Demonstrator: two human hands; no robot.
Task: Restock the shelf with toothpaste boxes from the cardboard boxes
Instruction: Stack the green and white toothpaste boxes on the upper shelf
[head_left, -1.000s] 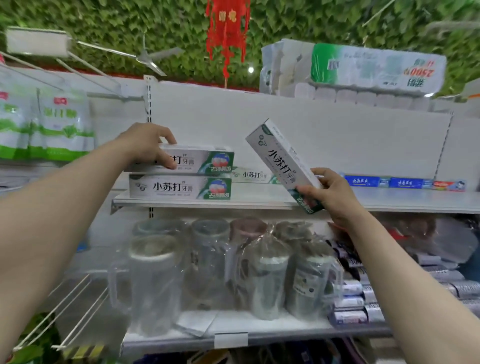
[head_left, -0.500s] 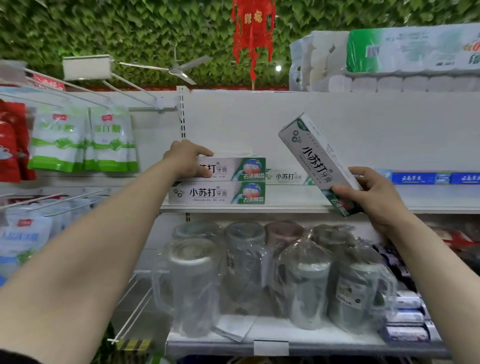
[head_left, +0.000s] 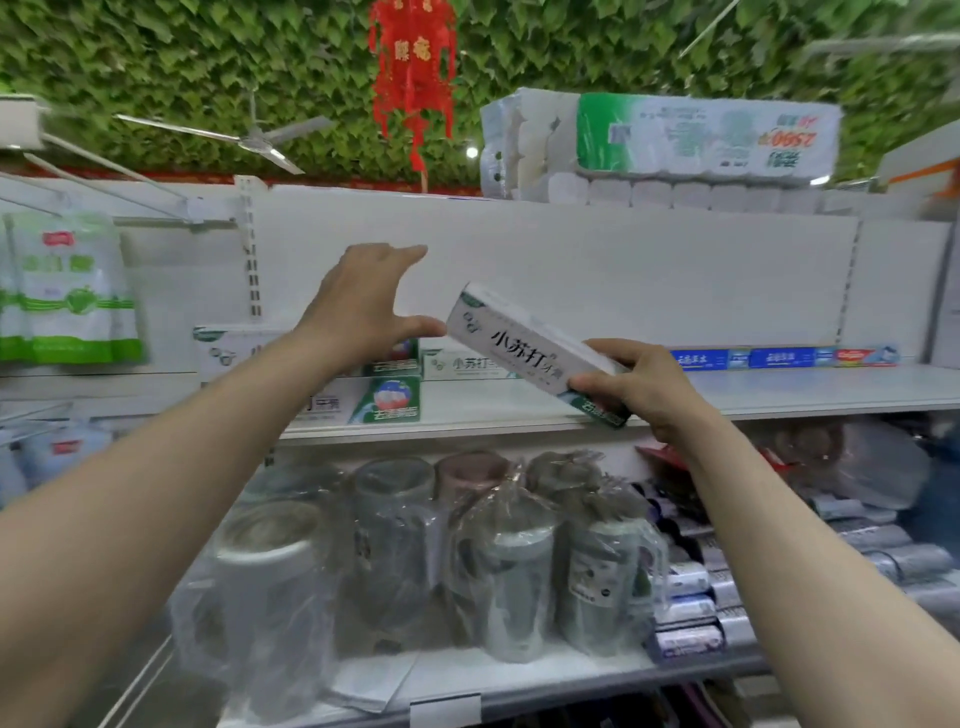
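Observation:
My right hand grips the lower green end of a white toothpaste box, held tilted in front of the white shelf. My left hand hovers open above and in front of the two stacked toothpaste boxes at the shelf's left end, thumb near the upper tip of the held box, fingers spread. Another toothpaste box lies flat further back on the shelf. No cardboard box is in view.
Blue boxes line the back right of the shelf. Wrapped plastic jugs and small rolls fill the shelf below. Green-white bags hang at left. A toilet paper pack sits on top.
My left hand has let go of the top stacked box, lifted and opened toward the held box. My right hand has lowered the tilted box leftward.

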